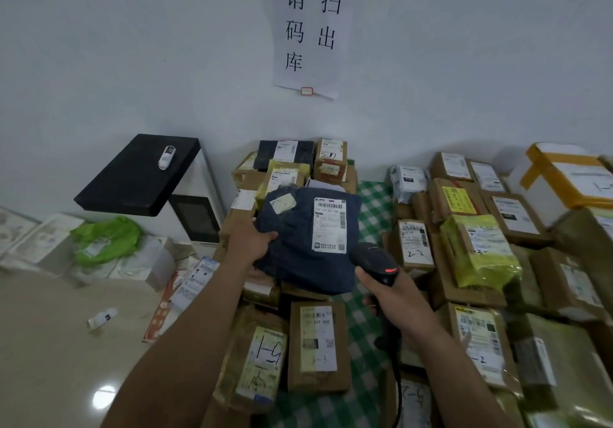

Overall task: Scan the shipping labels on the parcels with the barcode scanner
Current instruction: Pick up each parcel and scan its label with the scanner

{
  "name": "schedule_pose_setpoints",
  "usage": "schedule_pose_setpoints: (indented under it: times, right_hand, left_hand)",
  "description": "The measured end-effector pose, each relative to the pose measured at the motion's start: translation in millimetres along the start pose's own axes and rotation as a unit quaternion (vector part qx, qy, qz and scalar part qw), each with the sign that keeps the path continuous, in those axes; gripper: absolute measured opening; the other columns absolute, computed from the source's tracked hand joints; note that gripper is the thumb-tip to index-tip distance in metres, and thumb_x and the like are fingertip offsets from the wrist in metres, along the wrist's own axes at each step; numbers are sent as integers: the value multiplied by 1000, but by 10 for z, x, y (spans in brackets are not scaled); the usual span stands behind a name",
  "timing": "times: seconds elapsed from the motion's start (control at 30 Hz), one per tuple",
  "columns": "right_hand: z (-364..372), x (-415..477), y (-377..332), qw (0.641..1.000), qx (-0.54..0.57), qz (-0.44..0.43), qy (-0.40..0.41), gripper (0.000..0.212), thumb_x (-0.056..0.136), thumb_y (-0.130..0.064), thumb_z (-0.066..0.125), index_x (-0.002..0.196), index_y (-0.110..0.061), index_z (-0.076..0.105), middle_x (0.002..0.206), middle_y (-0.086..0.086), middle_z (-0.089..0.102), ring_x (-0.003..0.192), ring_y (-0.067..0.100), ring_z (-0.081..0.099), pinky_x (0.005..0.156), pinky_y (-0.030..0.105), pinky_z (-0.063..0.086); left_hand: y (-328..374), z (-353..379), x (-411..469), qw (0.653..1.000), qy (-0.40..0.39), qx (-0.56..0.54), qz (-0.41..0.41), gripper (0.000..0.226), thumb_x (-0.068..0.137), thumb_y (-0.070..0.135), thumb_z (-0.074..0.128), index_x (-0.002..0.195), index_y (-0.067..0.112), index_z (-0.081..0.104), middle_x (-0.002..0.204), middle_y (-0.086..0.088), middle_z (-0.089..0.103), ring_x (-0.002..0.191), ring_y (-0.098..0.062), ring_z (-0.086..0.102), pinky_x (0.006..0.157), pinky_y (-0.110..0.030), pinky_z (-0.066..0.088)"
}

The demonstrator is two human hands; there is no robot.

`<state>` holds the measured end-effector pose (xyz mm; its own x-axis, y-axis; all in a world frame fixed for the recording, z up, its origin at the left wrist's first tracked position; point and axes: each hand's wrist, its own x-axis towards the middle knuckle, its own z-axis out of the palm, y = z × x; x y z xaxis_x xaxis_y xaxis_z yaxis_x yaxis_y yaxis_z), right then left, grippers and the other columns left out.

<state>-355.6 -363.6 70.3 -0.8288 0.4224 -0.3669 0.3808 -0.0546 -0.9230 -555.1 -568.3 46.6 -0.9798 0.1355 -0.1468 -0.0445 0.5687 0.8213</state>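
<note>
**Two hands, one blue parcel, one scanner**

Much of each grip is out of sight. The left hand (pixel 252 240) clasps the left edge of a dark blue soft plastic parcel (pixel 298 261), thumb laid on top. Its other fingers are tucked beneath, where I cannot see them. The right hand (pixel 394 291) is wrapped round the handle of a black handheld barcode scanner (pixel 374 260) and covers most of it. I cannot tell whether a finger rests on the trigger. A dark cord (pixel 396 378) drops from the handle and runs off the bottom of the view. The brown cardboard parcels (pixel 298 344) heaped all round are cut off at the far right, and their print is blurred.

The blue parcel sits mid-scene, tilted over the heap and beside a green-and-white checked cloth (pixel 371 208). Its wrapper is wrinkled. A tall white shipping label (pixel 329 225) covers its upper right face. It has one barcode across the top, another down the right side, and small print I cannot read. A small pale sticker (pixel 283 202) lies askew near the top left corner. The scanner's head, marked with a red strip, is just beside the parcel's lower right, below the label.
</note>
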Motion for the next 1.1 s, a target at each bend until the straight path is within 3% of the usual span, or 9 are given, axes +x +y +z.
schedule_pose_setpoints:
  times: [0.07, 0.13, 0.3, 0.43, 0.63, 0.9, 1.1]
  right_hand:
    - [-16, -47, -23, 1000, -1, -11, 0, 23, 95, -33, 75, 116, -32, 66, 84, -1, 73, 64, 10, 65, 60, 26, 53]
    - [-54, -97, -79, 1000, -1, -24, 8, 24, 96, -34, 74, 117, -34, 65, 87, -2, 74, 62, 6, 65, 60, 25, 53]
    - [-186, -230, -279, 998, 12, -60, 15, 24, 95, -39, 73, 118, -39, 65, 96, -8, 80, 64, 5, 65, 69, 30, 55]
    - [-270, -311, -459, 997, 7, -81, 6, 22, 97, -40, 71, 118, -39, 65, 92, -3, 80, 65, 9, 65, 67, 30, 53]
    - [-334, -407, -526, 997, -1, -78, 2, 24, 97, -40, 71, 120, -34, 67, 82, 0, 78, 64, 10, 65, 63, 27, 52]
    - [-436, -495, -528, 997, -2, -82, 12, 25, 96, -41, 72, 118, -31, 68, 78, -1, 76, 65, 10, 66, 64, 26, 54]
    - [-488, -515, -518, 996, 0, -89, 11, 19, 97, -38, 72, 115, -34, 68, 77, -1, 76, 64, 10, 66, 65, 28, 54]
  left_hand:
    - [-48, -30, -9, 999, 19, -22, 23, 49, 87, 9, 81, 134, 9, 64, 131, -8, 67, 123, -27, 61, 99, -31, 46]
    - [-89, -60, -66, 997, 33, -48, 43, 48, 85, 13, 84, 130, 18, 67, 129, -1, 68, 119, -20, 64, 101, -37, 53]
    - [-72, -57, -324, 981, 55, -154, 103, 43, 83, 8, 85, 116, 32, 72, 120, 5, 71, 111, -11, 69, 93, -34, 59]
    - [36, 7, -442, 974, 77, -170, 127, 46, 82, 7, 85, 106, 44, 69, 121, -4, 70, 110, -15, 69, 90, -31, 60]
    - [211, 117, -593, 968, 60, -216, 115, 37, 87, -5, 76, 119, 9, 66, 107, 14, 64, 87, 18, 64, 74, -7, 54]
    - [272, 149, -686, 962, 63, -227, 134, 38, 88, -8, 74, 124, 0, 66, 107, 5, 65, 84, 19, 64, 71, -6, 52]
    - [259, 174, -693, 964, 66, -217, 139, 39, 88, -5, 75, 126, -1, 67, 105, 10, 65, 85, 19, 63, 71, -4, 51]
